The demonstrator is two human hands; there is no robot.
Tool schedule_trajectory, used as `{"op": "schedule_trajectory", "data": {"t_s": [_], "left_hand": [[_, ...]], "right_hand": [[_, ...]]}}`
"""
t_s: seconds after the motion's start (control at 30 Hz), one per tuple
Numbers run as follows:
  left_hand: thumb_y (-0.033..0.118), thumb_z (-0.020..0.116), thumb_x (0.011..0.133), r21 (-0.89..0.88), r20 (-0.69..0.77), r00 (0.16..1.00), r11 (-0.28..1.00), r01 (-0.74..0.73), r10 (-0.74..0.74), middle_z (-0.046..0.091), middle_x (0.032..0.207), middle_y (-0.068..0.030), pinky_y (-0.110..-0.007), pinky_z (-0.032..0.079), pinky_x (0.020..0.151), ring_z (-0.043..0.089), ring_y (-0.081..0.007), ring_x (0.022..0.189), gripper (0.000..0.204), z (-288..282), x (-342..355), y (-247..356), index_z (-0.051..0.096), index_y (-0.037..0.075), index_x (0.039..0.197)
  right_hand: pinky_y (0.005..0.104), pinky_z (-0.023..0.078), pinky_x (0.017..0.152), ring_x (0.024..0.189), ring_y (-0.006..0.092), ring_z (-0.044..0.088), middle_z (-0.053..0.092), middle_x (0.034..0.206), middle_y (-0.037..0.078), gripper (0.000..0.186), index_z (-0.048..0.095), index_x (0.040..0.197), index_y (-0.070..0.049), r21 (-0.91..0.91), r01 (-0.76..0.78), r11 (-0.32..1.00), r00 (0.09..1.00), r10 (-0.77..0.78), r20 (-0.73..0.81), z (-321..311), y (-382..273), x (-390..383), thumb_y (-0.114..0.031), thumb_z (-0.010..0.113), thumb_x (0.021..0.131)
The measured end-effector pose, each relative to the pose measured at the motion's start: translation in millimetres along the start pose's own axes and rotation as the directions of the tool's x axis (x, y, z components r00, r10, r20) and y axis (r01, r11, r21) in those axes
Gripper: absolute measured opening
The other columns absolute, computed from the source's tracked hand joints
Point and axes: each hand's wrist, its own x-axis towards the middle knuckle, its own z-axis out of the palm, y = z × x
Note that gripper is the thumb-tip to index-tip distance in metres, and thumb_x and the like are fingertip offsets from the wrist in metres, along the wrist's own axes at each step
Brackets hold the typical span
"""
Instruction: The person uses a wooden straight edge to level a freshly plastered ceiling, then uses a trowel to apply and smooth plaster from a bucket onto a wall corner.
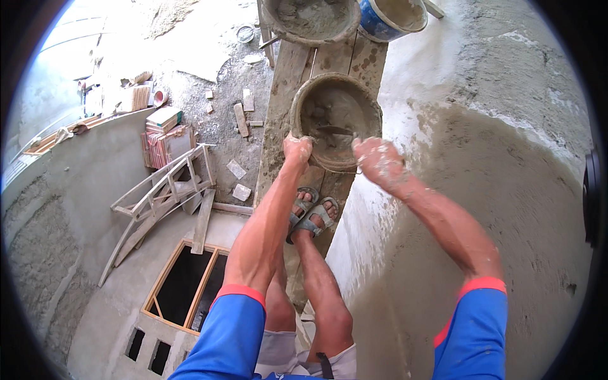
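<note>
Grey lumpy mortar point(335, 109), round tub point(296, 109), trowel point(334, 130) in crusted right fingers point(360, 147)

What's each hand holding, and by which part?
Left hand: the mortar bucket, by its near-left rim. Right hand: apparently the trowel, at its handle end; the fist hides the grip, so the exact hold can't be told.

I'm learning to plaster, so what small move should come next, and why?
Probably scoop up some mortar: the trowel has its blade in it, the right hand seems to grip the trowel, and the left hand holds the bucket by its rim.
</note>
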Motion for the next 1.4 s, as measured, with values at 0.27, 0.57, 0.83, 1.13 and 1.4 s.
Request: {"op": "schedule_trajectory", "data": {"t_s": [0.27,0.57,0.83,1.13,1.4], "left_hand": [[0.005,0.057,0.074,0.202,-0.029,0.997,0.977,-0.061,0.069,0.066,0.093,-0.0135,-0.036,0.049,0.073,0.061,-0.0235,0.081,0.04,15.8,2.3,11.6,0.059,0.001,0.114],[-0.002,0.056,0.074,0.099,0.022,0.99,0.985,-0.141,0.139,0.065,0.095,-0.0079,-0.033,0.05,0.07,0.059,-0.0174,0.08,0.04,2.6,11.6,2.9,0.06,0.002,0.114],[-0.006,0.057,0.072,0.216,0.045,0.974,0.95,-0.227,0.222,0.065,0.096,-0.0079,-0.033,0.05,0.072,0.059,-0.0173,0.083,0.042,-5.3,24.2,2.1,0.06,0.001,0.113],[-0.005,0.057,0.071,0.255,0.035,0.999,0.966,-0.047,0.039,0.061,0.089,-0.0069,-0.031,0.049,0.068,0.056,-0.0172,0.078,0.038,5.3,6.1,46.5,0.059,0.001,0.109],[0.0,0.06,0.069,0.064,0.106,0.987,0.99,-0.128,0.121,0.061,0.086,-0.0087,-0.033,0.046,0.073,0.055,-0.0186,0.078,0.04,25.7,25.3,75.9,0.058,0.0,0.109]], "right_hand": [[0.0402,0.055,0.06,0.069,0.0277,0.067,0.065,0.072,0.012,0.008,0.061,0.082,-0.007,-0.028,-0.063,0.998,0.977,0.056,-0.206,11.5,54.9,67.5,-0.009,0.055,0.078],[0.0407,0.055,0.072,0.085,0.0295,0.069,0.069,0.086,0.018,0.021,0.069,0.089,-0.001,0.116,0.061,0.991,0.933,-0.098,0.346,3.4,33.4,94.5,-0.012,0.056,0.077],[0.0387,0.048,0.051,0.055,0.0227,0.059,0.061,0.068,0.012,0.03,0.062,0.104,-0.003,0.683,-0.425,0.594,0.815,-0.078,0.574,-1.4,10.5,85.5,-0.023,0.061,0.081],[0.0478,0.052,0.064,0.074,0.0382,0.065,0.064,0.077,0.024,0.028,0.059,0.111,-0.009,0.264,-0.158,0.951,0.986,0.166,-0.009,-57.9,34.1,46.2,-0.016,0.053,0.085],[0.0383,0.056,0.06,0.072,0.0249,0.069,0.067,0.076,0.013,0.009,0.062,0.087,-0.005,0.003,-0.001,1.0,0.979,0.002,-0.203,1.7,22.1,106.9,-0.009,0.057,0.08]]}}
